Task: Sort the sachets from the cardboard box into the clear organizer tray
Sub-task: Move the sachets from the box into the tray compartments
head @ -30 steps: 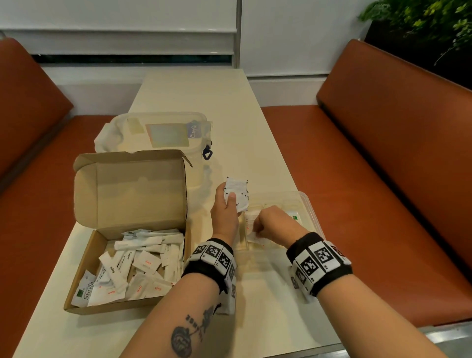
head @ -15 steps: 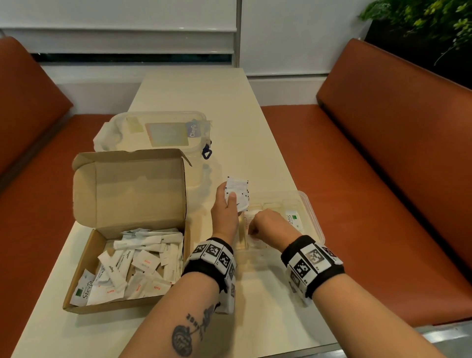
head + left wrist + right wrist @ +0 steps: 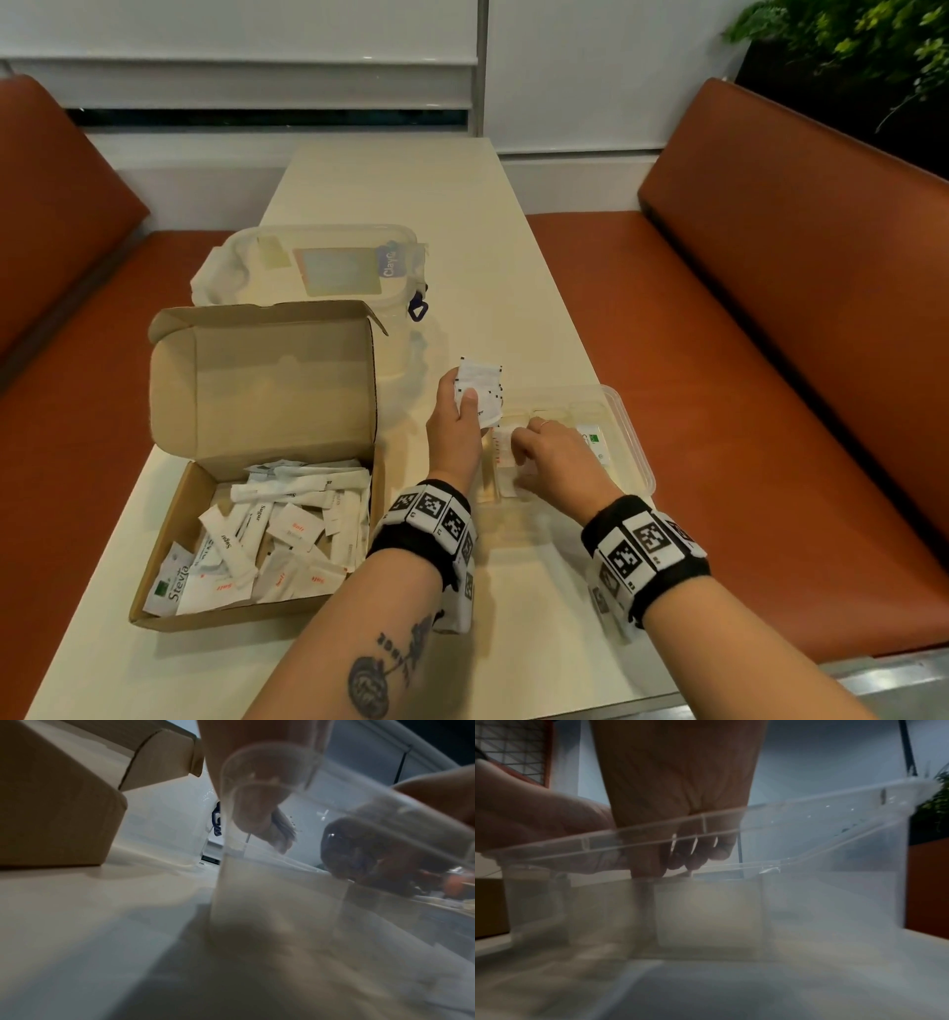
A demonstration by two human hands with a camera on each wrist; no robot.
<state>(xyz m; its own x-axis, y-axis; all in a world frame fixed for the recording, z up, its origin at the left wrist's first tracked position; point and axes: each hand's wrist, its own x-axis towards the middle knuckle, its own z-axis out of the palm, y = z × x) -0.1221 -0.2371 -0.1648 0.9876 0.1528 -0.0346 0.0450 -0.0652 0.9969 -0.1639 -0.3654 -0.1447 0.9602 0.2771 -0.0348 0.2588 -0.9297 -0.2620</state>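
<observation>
While most sachets [image 3: 267, 534] wait in the cardboard box [image 3: 215, 614] at 9 o'clock, left hand [image 3: 454, 431] grips a spare stack [image 3: 480, 388] as supply; right hand [image 3: 557, 457], fingers curled, tucks one into the tray [image 3: 634, 442] at 3 o'clock.

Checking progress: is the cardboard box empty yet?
No, the cardboard box still holds a pile of sachets, seen in the head view.

The cardboard box [image 3: 257, 462] is sitting on the table [image 3: 411, 180] to your left, sachets [image 3: 287, 529] lying in it. The clear organizer tray [image 3: 634, 437] is lying to its right, before you. A lidded container [image 3: 318, 262] is standing behind the box.
</observation>
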